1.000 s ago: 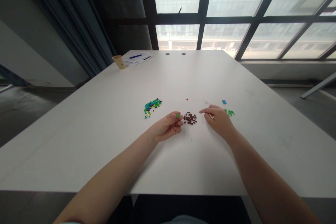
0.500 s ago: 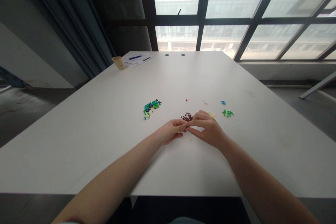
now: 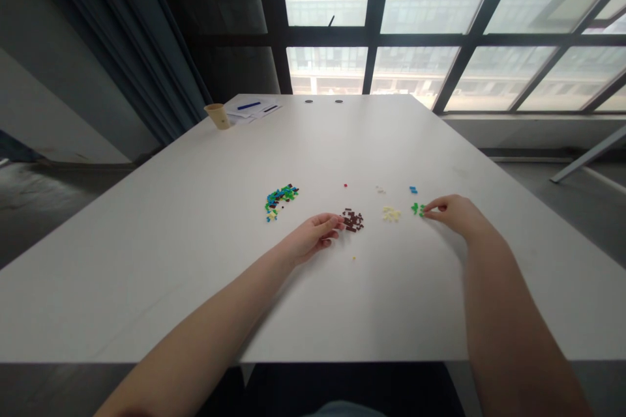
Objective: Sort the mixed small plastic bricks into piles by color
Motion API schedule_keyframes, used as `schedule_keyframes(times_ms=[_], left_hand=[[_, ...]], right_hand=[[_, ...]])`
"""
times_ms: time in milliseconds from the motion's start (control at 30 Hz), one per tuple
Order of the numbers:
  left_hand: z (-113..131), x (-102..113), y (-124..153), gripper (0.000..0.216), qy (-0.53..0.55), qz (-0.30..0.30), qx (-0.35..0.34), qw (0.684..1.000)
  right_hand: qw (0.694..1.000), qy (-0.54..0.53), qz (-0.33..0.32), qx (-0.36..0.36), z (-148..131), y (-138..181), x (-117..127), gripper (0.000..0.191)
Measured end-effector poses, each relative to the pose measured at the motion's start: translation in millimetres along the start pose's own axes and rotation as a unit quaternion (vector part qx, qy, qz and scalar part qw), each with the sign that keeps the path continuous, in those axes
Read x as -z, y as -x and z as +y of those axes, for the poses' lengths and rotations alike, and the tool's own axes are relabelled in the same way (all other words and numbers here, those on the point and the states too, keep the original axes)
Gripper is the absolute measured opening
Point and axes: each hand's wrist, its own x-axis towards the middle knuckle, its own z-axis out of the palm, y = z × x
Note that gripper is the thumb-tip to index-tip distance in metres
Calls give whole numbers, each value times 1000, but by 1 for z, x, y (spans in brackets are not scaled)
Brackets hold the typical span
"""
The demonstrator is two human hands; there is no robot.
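My left hand [image 3: 317, 236] rests at the left edge of a pile of small dark brown toy bricks [image 3: 353, 220]. Its thumb and fingertips are closed in a pinch; what lies between them is too small to make out. Over on the right, my right hand [image 3: 457, 215] has thumb and forefinger pinched on a small green brick at the edge of a cluster of green bricks [image 3: 415, 208]. Pale yellow bricks [image 3: 391, 214] lie between the brown and green groups. One single yellow piece [image 3: 354, 258] sits nearer to me.
A mixed heap of coloured bricks [image 3: 280, 199] lies to the left. Farther back are a red piece [image 3: 345, 186], whitish pieces [image 3: 380, 189] and blue bricks [image 3: 413, 189]. A paper cup [image 3: 218, 117] and papers with pens [image 3: 252, 112] stand at the far left of the white table [image 3: 352, 143].
My hands were together over the brown pile with a green piece at the fingertips. The right hand has moved right to the green cluster; the left has stayed nearly in place.
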Motion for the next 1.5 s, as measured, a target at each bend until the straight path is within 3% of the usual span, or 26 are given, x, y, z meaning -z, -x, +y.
schedule_keyframes(times_ms=[133,367,500,567,633,700,767,800,867,933,1167,1267,1333,1400,1500], left_hand=[[1,1,0,30,4,0,-5,1000],[4,1,2,31,6,10,-6,1000],[11,9,0,32,-14,34,-34,999],[18,20,-2,31,-88,87,-100,987],[26,36,-4,24,-236,176,-199,935],[34,57,-3,15,-416,263,-270,828],[40,78,-1,17,-538,325,-254,735],[42,87,1,19,-577,346,-223,705],[45,101,3,20,-623,363,-160,675],[44,106,3,21,-645,353,-125,666],[35,96,-2,18,-690,327,-110,636],[34,96,-4,18,-691,331,-119,631],[34,96,-5,15,-668,330,-142,652],[34,90,-7,12,-604,316,-174,711],[33,68,-6,12,-428,248,-221,840]], right_hand=[[998,-36,-57,3,12,-3,-9,17],[992,-95,-82,7,6,-3,-9,32],[992,-125,-18,19,2,-1,4,47],[991,-127,28,13,-2,0,7,50],[991,-128,42,12,-7,1,8,48],[991,-127,33,19,-12,2,7,43],[991,-123,34,29,-17,4,6,42],[991,-120,42,31,-19,4,5,43],[992,-109,58,32,-21,5,5,45],[992,-98,66,34,-22,6,5,46],[995,-71,63,37,-21,4,2,44],[994,-71,67,46,-21,5,1,44],[994,-71,70,54,-23,6,1,45],[992,-75,76,59,-28,7,2,45],[989,-97,82,82,-47,14,2,45]])
